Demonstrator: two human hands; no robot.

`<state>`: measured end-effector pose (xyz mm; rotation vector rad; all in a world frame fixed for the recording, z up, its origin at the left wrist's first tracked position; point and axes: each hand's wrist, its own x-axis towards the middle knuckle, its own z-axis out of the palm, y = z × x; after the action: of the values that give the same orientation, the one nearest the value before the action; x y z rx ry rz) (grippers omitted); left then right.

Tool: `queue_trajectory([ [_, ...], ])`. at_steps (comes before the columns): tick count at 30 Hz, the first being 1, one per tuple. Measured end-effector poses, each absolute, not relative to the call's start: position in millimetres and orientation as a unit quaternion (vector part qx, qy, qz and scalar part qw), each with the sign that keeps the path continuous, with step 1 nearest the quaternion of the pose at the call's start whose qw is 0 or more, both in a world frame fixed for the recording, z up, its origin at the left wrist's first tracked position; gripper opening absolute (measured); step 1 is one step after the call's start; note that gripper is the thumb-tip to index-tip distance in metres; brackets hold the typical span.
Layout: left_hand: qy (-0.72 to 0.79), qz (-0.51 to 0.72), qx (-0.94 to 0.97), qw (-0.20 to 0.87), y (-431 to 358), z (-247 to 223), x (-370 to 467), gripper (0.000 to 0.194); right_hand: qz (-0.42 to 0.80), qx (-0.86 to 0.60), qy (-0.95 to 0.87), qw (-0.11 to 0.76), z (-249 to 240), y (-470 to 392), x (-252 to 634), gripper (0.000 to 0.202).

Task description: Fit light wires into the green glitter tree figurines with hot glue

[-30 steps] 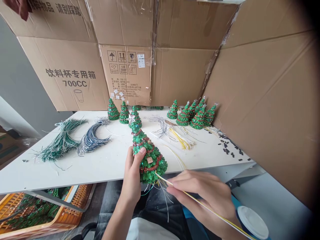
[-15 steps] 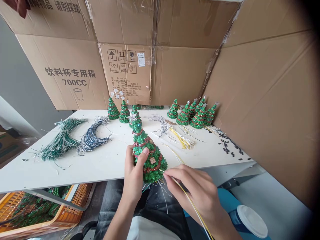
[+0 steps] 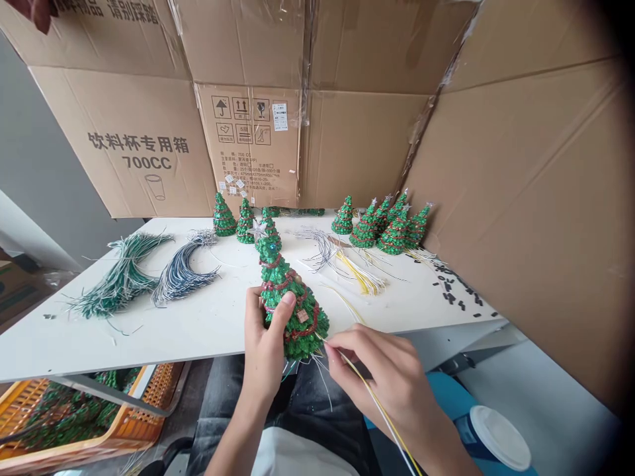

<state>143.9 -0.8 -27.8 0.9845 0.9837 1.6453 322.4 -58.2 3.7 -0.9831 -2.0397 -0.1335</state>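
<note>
Both hands engaged on one small green glittered Christmas tree figure at the near edge of the white worktop.

Left hand (image 3: 265, 357) is closed around the small green glittered tree figure with red bead garland and silver star (image 3: 290, 301), thumb on its front, holding it upright over the white worktop (image 3: 208, 324) edge. Right hand (image 3: 391, 387) is pinched shut on a thin yellow wire (image 3: 377, 406), fingertips at the tree's base at 4 o'clock. Loose wire ends hang beneath the base. At 10 o'clock lie a green wire bundle (image 3: 122, 277) and a blue wire bundle (image 3: 181, 274). At 1 o'clock stands a cluster of similar trees (image 3: 391, 228), against brown cardboard boxes (image 3: 248, 132).
</note>
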Motion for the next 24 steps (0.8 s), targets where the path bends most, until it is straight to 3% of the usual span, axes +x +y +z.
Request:
queue_trajectory([
  [24, 0.431, 0.661, 0.449, 0.419, -10, -20, 144, 0.039, -0.050, -0.380, -0.802, 0.458, 2, -56, 312, 0.026],
])
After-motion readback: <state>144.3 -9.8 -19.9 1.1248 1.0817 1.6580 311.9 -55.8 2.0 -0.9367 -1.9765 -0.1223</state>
